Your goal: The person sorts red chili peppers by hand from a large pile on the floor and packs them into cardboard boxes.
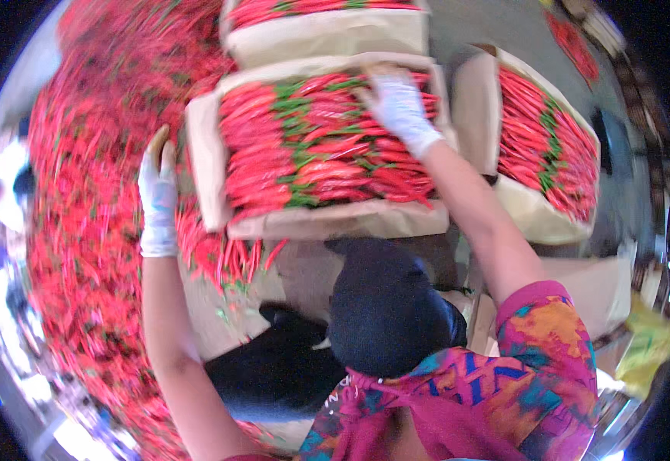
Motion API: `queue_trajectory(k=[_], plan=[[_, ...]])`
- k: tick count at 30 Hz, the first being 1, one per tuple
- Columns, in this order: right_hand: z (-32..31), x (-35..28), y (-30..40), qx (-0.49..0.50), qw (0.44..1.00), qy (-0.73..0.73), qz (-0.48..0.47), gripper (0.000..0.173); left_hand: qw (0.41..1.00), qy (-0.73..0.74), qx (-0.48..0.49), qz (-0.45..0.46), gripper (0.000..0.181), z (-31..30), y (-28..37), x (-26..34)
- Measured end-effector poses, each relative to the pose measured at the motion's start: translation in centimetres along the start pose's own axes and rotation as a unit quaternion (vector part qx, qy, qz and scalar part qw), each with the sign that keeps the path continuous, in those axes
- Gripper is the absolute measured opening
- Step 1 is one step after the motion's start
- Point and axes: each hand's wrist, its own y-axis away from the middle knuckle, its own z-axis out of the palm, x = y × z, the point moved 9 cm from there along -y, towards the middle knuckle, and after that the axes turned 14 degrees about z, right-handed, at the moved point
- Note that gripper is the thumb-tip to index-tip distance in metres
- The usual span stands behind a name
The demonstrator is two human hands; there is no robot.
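Note:
My right hand [398, 106], in a white glove with bare fingertips, lies palm down over the far right part of a paper-lined box [335, 222]. Its thumb is spread from the fingers, and the fingertips are blurred. Red chilli peppers [329, 150] fill this box in neat rows, their green stems lined up in bands. My left hand [159, 201], gloved the same way, is left of the box, over a large heap of loose red chillies [93, 230]. Its fingers point away from me; blur hides whether they hold anything.
A second lined box of chillies [548, 138] stands at the right, and another box [329, 37] adjoins the far side. Loose chillies [243, 259] lie on the floor by the near left corner. My dark-clothed knee [392, 311] is close to the near edge. Yellow plastic [646, 346] lies far right.

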Motion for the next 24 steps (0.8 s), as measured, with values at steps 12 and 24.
queue_trajectory(k=[12, 24], plan=[[-3.9, -11.9, -0.3, -0.222, 0.912, -0.294, -0.182, 0.033, 0.907, 0.177, 0.063, -0.376, 0.029, -10.0, 44.1, -15.9], [20.8, -38.4, 24.8, -0.683, 0.704, -0.114, -0.157, 0.024, 0.867, -0.107, -0.159, -0.460, 0.034, -3.3, 41.8, -26.2]])
